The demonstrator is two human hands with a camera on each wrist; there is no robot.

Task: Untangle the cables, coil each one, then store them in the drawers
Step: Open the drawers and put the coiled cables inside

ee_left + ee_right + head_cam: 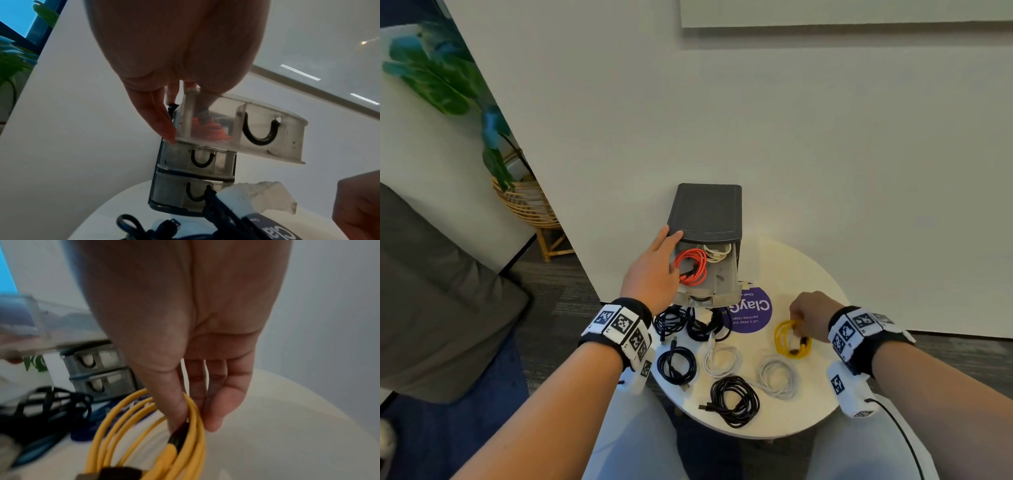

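Note:
A dark-topped drawer unit [705,212] stands at the back of the round white table [801,267]. Its clear top drawer [267,129] is pulled out and holds an orange coil [690,265] and a white cable [717,253]. My left hand [657,270] straddles the drawer's left wall. Its fingers reach inside onto the orange coil, and its thumb [162,123] lies outside. My right hand [811,315] pinches a yellow coil [791,337] between thumb and fingers, just above the table at the right. The yellow coil [148,426] hangs from those fingers.
Several coiled cables lie on the table: black [736,399], two white [779,377] [720,359], dark blue [676,365], and a dark pile [688,322] before the unit. A purple sticker [751,315] marks the tabletop. Two lower drawers [197,159] are pushed in. Wall behind, sofa left.

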